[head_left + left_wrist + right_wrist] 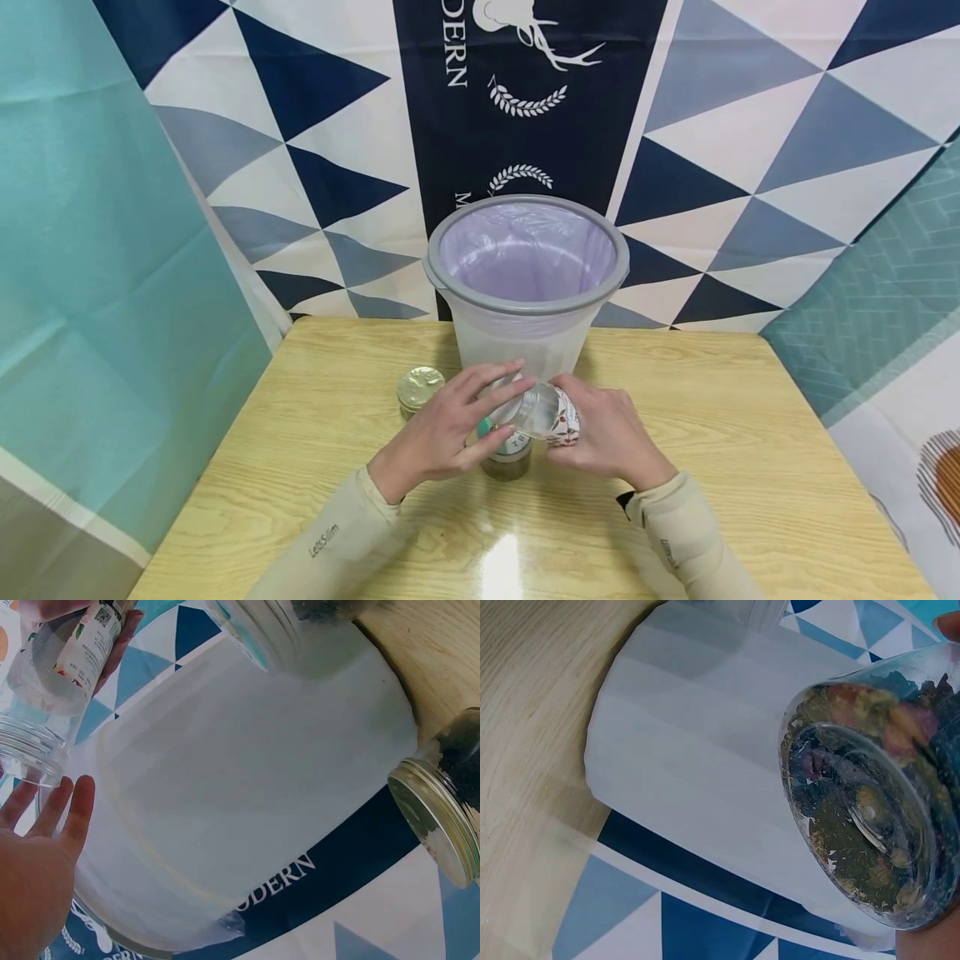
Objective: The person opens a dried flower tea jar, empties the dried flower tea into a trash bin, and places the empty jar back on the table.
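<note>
Right hand (609, 427) is wrapped round a clear jar (538, 411) with dried flowers (832, 847) in it, tipped over, mouth pointing left. Left hand (450, 418) has its fingers spread at that mouth, can't tell if they're touching. Teal-lidded jar (507, 465) sits right underneath, gold-lidded jar (420, 388) further left, lined bin (517, 340) behind on the table (720, 442).

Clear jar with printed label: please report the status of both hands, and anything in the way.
Right hand grips clear jar, tilted. Left hand at its threaded mouth. Lidded jar beneath may crowd them; bin behind.
</note>
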`<state>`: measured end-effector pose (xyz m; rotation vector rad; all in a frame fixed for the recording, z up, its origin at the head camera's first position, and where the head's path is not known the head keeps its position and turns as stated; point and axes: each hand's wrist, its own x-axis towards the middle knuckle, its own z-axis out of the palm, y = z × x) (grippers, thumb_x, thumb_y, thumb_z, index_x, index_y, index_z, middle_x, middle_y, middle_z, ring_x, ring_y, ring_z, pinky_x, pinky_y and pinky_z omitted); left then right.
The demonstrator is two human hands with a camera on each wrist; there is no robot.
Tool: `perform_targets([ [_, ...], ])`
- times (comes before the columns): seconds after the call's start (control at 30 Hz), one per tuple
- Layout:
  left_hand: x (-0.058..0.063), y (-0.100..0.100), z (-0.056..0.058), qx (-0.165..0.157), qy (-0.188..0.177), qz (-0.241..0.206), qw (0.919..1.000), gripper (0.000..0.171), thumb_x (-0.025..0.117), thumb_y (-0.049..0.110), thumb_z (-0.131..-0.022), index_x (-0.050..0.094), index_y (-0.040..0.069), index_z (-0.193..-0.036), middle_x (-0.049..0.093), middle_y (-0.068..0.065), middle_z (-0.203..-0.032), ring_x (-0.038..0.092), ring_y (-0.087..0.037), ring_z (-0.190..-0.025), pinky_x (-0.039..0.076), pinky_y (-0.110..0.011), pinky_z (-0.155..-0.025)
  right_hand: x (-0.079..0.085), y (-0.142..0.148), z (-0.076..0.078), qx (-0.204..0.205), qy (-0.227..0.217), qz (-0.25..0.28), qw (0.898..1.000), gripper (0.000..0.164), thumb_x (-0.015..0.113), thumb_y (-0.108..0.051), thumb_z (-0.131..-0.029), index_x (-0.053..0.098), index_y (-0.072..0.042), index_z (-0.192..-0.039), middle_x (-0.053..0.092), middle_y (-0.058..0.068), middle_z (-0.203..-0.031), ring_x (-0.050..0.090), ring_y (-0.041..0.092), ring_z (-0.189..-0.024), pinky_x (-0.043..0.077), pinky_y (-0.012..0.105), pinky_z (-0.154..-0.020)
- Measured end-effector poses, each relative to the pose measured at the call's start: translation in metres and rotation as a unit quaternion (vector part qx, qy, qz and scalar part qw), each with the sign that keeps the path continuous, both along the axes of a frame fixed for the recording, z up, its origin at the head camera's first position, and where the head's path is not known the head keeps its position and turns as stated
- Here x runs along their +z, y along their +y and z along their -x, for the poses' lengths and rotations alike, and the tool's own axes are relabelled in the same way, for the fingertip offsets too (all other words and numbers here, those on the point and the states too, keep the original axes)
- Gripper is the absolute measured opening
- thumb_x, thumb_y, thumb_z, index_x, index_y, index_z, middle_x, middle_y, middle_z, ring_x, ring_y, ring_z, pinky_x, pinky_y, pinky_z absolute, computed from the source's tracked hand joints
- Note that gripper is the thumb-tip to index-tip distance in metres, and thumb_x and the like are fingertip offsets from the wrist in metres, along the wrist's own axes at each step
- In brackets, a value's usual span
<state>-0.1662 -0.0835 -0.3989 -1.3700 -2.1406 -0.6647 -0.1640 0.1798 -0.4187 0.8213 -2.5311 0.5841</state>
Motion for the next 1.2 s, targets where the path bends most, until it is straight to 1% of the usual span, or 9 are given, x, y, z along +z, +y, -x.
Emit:
perform_targets([
  [0.1, -0.0012, 0.0000, 0.0003, 0.005, 0.002, -0.003, 1.0000, 0.052, 0.040, 0.042, -0.111, 0.044, 0.015, -0.155, 0.044, -0.011, -0.158, 0.052, -0.023, -0.136, 0.049, -0.037, -0.109, -0.0010, -0.0005, 0.0005, 0.001, 0.000, -0.005, 1.000, 0.068, 0.089, -0.033, -0.050, 0.063, -0.016, -0.110, 0.063, -0.013, -0.080, 0.051, 0.000, -0.059, 0.040, 0.023, -0.051],
  [0.23, -0.0011, 0.0012, 0.0009, 0.029, 0.005, -0.010, 0.9995, 0.056, 0.038, 0.049, -0.110, 0.049, 0.012, -0.152, 0.053, -0.011, -0.149, 0.057, -0.023, -0.129, 0.051, -0.036, -0.106, -0.0011, -0.0011, 0.0004, 0.000, -0.005, -0.010, 1.000, 0.070, 0.091, -0.034, -0.049, 0.063, -0.016, -0.111, 0.065, -0.012, -0.082, 0.052, 0.001, -0.060, 0.040, 0.023, -0.051],
  [0.43, -0.0006, -0.0021, 0.0025, 0.073, -0.023, -0.007, 0.9971, 0.066, 0.029, 0.057, -0.109, 0.052, 0.010, -0.150, 0.063, -0.008, -0.132, 0.064, -0.022, -0.115, 0.056, -0.036, -0.098, 0.0002, -0.0033, 0.0015, -0.002, -0.015, -0.021, 1.000, 0.072, 0.092, -0.036, -0.050, 0.063, -0.015, -0.113, 0.068, -0.009, -0.086, 0.056, 0.005, -0.062, 0.042, 0.025, -0.053],
  [0.57, -0.0013, -0.0063, 0.0040, 0.087, -0.030, -0.008, 0.9958, 0.069, 0.026, 0.057, -0.109, 0.054, 0.007, -0.148, 0.064, -0.009, -0.133, 0.064, -0.023, -0.119, 0.055, -0.038, -0.101, 0.0007, -0.0043, 0.0025, -0.004, -0.023, -0.026, 0.999, 0.073, 0.092, -0.036, -0.051, 0.063, -0.014, -0.114, 0.070, -0.008, -0.088, 0.058, 0.006, -0.064, 0.043, 0.027, -0.054],
  [0.67, -0.0016, -0.0081, 0.0046, 0.073, -0.024, -0.017, 0.9969, 0.067, 0.030, 0.055, -0.110, 0.051, 0.007, -0.151, 0.059, -0.010, -0.143, 0.060, -0.024, -0.128, 0.053, -0.038, -0.106, 0.0005, -0.0039, 0.0029, -0.006, -0.025, -0.027, 0.999, 0.074, 0.092, -0.036, -0.051, 0.063, -0.014, -0.115, 0.070, -0.007, -0.089, 0.059, 0.007, -0.065, 0.044, 0.027, -0.054],
  [0.87, 0.0019, -0.0062, 0.0067, -0.018, 0.006, -0.026, 0.9995, 0.056, 0.041, 0.043, -0.111, 0.047, 0.006, -0.153, 0.049, -0.014, -0.155, 0.048, -0.027, -0.144, 0.042, -0.038, -0.119, -0.0001, -0.0024, 0.0031, -0.008, -0.024, -0.027, 0.999, 0.072, 0.091, -0.036, -0.051, 0.063, -0.015, -0.114, 0.068, -0.010, -0.086, 0.057, 0.005, -0.063, 0.043, 0.026, -0.054],
  [0.93, 0.0025, -0.0050, 0.0069, -0.036, 0.015, -0.022, 0.9990, 0.053, 0.043, 0.039, -0.111, 0.047, 0.006, -0.152, 0.049, -0.015, -0.154, 0.048, -0.027, -0.144, 0.041, -0.037, -0.120, -0.0005, -0.0019, 0.0028, -0.010, -0.025, -0.025, 0.999, 0.070, 0.091, -0.036, -0.051, 0.063, -0.016, -0.113, 0.067, -0.011, -0.084, 0.056, 0.005, -0.063, 0.042, 0.026, -0.054],
  [1.03, 0.0019, -0.0041, 0.0060, -0.036, 0.015, -0.019, 0.9991, 0.051, 0.044, 0.038, -0.111, 0.049, 0.007, -0.151, 0.052, -0.013, -0.152, 0.051, -0.025, -0.140, 0.044, -0.035, -0.117, -0.0014, -0.0013, 0.0019, -0.010, -0.027, -0.026, 0.999, 0.069, 0.091, -0.035, -0.051, 0.063, -0.016, -0.112, 0.066, -0.012, -0.084, 0.055, 0.005, -0.063, 0.042, 0.026, -0.054],
  [1.2, -0.0008, -0.0031, 0.0056, 0.003, 0.003, -0.011, 0.9999, 0.053, 0.037, 0.043, -0.112, 0.052, 0.009, -0.150, 0.057, -0.009, -0.148, 0.057, -0.022, -0.133, 0.047, -0.035, -0.113, -0.0029, -0.0004, -0.0001, -0.011, -0.027, -0.031, 0.999, 0.069, 0.091, -0.035, -0.051, 0.062, -0.016, -0.112, 0.067, -0.012, -0.085, 0.056, 0.005, -0.064, 0.042, 0.027, -0.054],
])
